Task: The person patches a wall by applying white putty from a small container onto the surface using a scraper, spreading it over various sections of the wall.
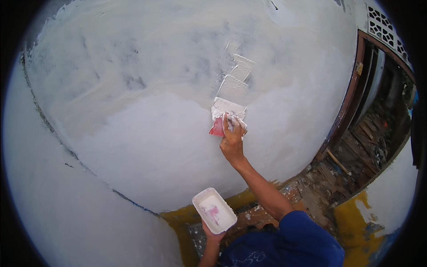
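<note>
My right hand (232, 140) is closed round a red putty spreader (217, 127), thumb and fingers pinching it against the wall (178, 120). White putty coats part of the spreader. Just above it runs a fresh, thick strip of white putty (234, 89) with stepped ridges, over a grey, blotchy patch of the wall. Low in front of me, my left hand (211, 233) grips a white rectangular tub (215, 211) from below and beside it. Inside the tub lies white putty with a pinkish smear; most of the left fingers are hidden under it.
A corner line at the left separates a second pale wall (80, 204). At the right stands a brown door frame (344, 102) with rubble and wood pieces (356, 151) beyond. Yellow paint (356, 220) covers the lower walls. The floor (289, 193) is littered with debris.
</note>
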